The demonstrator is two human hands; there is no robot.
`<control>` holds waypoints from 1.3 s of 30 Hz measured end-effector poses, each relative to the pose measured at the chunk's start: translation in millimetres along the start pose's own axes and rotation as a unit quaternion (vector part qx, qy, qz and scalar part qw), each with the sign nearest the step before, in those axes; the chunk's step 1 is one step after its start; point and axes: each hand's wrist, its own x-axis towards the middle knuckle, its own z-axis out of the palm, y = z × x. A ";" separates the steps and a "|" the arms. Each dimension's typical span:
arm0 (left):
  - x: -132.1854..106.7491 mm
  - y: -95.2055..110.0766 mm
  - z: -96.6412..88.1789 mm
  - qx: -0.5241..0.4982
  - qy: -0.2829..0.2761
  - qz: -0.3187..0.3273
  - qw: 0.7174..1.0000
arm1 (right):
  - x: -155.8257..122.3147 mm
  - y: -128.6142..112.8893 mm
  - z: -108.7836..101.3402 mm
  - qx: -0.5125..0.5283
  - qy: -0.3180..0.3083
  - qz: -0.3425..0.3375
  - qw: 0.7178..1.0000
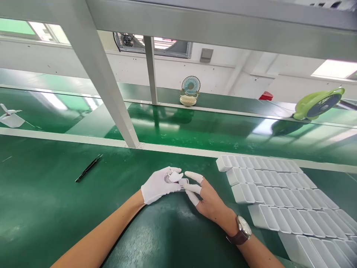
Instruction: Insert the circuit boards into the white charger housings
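My left hand (158, 187), in a white glove, is closed around a small white part (175, 176) with a rounded, flap-like shape. Just to its right, a small whitish rectangular piece (183, 182) with a grey edge sits between my two hands. My right hand (205, 193) wears white finger cots, and its lower fingertips grip that rectangular piece from the right while one finger stays raised above it. Whether the two white pieces are joined cannot be made out; my fingers partly cover both. Both hands are low over the green work surface (173, 223).
Black tweezers (88, 168) lie at left. Several rows of white narrow trays (267, 175) stand at right. A grey post (111, 82) rises from the bench's back rail. Behind it are a small fan (190, 86), a green fan (318, 105) and a green belt-like strip (178, 123).
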 end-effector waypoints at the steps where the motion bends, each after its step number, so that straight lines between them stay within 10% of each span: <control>1: -0.7 -2.0 -2.5 0.007 -0.005 0.011 1.000 | 0.1 -0.5 0.2 -0.009 -0.004 0.004 1.000; 13: -6.1 -9.0 -19.0 0.168 0.004 0.104 0.980 | 7.5 6.8 -2.6 -0.125 -0.097 -0.083 0.984; 26: -2.3 -8.1 -6.4 0.005 -0.011 0.032 0.999 | 6.9 5.3 8.3 -0.039 -0.070 -0.057 0.995; 39: 4.1 -14.7 -18.3 0.082 0.003 0.046 0.996 | 16.5 4.8 12.5 0.266 -0.056 0.144 0.952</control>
